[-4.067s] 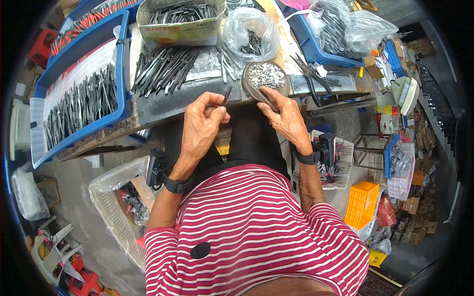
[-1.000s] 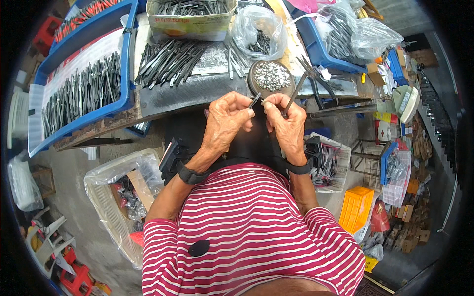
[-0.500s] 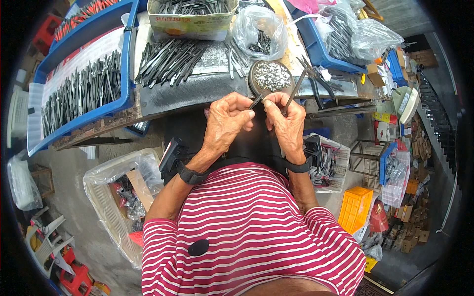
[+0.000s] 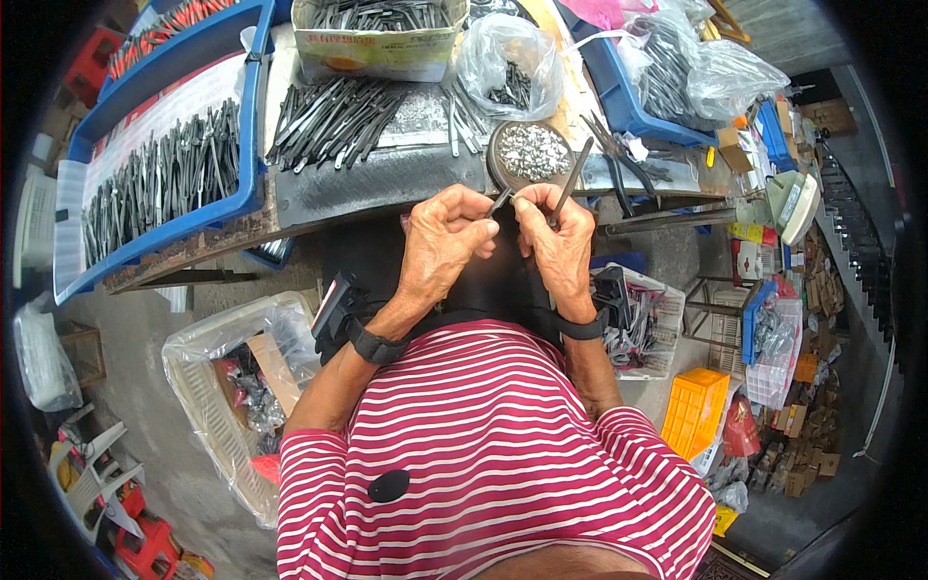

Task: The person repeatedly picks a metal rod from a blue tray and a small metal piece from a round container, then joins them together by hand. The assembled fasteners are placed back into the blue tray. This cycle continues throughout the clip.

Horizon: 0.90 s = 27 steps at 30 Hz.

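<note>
My left hand (image 4: 440,242) pinches a short dark metal piece (image 4: 500,201) between thumb and forefinger, just past the table's near edge. Close beside it, my right hand (image 4: 559,242) is closed round a thin dark rod (image 4: 577,172) that slants up and away. Its thumb and forefinger meet at the metal piece's side; whether they grip a tiny part there is too small to tell. Beyond the fingers sits a round dish (image 4: 496,166) heaped with small silvery parts. Dark, flat metal strips (image 4: 333,121) lie piled to the left of that dish.
A blue tray (image 4: 253,145) of upright dark strips stands at left. Behind the pile are a cardboard box (image 4: 377,53) and a clear plastic bag (image 4: 474,58). Pliers (image 4: 619,164) lie at right, near another blue tray (image 4: 628,111). Crates (image 4: 208,406) flank me on the floor.
The rod in my right hand has tilted slightly more upright. Both hands otherwise keep nearly the same place and grip.
</note>
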Motion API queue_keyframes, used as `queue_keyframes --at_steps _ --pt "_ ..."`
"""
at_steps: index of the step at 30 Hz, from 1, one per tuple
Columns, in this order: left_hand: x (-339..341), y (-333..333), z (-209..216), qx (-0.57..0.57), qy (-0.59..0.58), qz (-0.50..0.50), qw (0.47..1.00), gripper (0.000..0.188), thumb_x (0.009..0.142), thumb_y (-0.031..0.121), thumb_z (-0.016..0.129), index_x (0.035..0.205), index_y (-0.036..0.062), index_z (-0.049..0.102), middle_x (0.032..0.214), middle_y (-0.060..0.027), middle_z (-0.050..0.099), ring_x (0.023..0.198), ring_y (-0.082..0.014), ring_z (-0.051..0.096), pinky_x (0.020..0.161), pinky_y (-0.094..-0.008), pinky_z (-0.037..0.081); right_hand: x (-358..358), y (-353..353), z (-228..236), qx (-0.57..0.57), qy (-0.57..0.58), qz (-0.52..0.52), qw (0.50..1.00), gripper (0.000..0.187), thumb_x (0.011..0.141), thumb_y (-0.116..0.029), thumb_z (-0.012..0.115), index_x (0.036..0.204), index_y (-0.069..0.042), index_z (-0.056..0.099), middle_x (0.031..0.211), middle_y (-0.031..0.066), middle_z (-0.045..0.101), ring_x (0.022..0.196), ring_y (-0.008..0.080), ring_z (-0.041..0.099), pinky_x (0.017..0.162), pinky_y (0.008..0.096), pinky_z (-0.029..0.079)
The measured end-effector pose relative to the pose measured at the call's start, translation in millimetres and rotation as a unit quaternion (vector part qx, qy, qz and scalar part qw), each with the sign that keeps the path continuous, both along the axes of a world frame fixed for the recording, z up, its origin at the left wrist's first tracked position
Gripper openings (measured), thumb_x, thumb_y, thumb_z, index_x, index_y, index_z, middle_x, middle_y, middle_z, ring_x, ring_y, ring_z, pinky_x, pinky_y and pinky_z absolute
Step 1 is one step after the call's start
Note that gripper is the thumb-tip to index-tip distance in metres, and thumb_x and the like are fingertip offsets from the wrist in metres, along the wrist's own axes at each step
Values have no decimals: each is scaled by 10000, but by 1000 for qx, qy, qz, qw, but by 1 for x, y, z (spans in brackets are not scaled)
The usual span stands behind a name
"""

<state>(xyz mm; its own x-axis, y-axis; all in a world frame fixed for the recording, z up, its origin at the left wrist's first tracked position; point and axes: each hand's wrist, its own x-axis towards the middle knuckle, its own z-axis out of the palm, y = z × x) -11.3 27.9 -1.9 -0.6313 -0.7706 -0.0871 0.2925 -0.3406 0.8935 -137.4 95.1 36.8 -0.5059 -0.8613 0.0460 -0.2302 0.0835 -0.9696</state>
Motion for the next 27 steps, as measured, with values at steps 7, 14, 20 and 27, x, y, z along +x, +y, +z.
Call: queue_keyframes --at_steps 7,14,20,27 --pt "1 2 -1 -31 -33 23 999 168 746 -28 627 903 -45 568 767 -52 593 621 -81 588 541 -204 499 2 0 -2 -1 -1 -4 1000 71 851 -70 572 829 -3 578 607 -30 514 482 25 451 412 182 348" --pt "2 5 0 -37 -44 24 998 170 739 -22 638 895 -36 573 763 -51 590 612 -81 589 519 -199 493 6 0 -4 -7 -3 -5 1000 70 854 -74 572 829 -9 578 615 -34 516 484 22 450 411 181 348" --pt "4 6 1 -54 -59 7 997 150 767 -41 613 906 -35 556 770 -64 606 623 -91 595 531 -205 506 7 0 -7 -14 -32 -5 999 78 861 -77 564 844 -2 579 614 -31 517 481 27 451 408 183 356" --pt "5 8 4 -127 -97 41 986 119 758 -25 619 864 -21 565 731 -29 593 588 -64 568 482 -187 462 10 -3 -8 -34 -142 -10 989 92 856 -68 568 852 24 576 629 1 526 467 45 439 403 190 359"
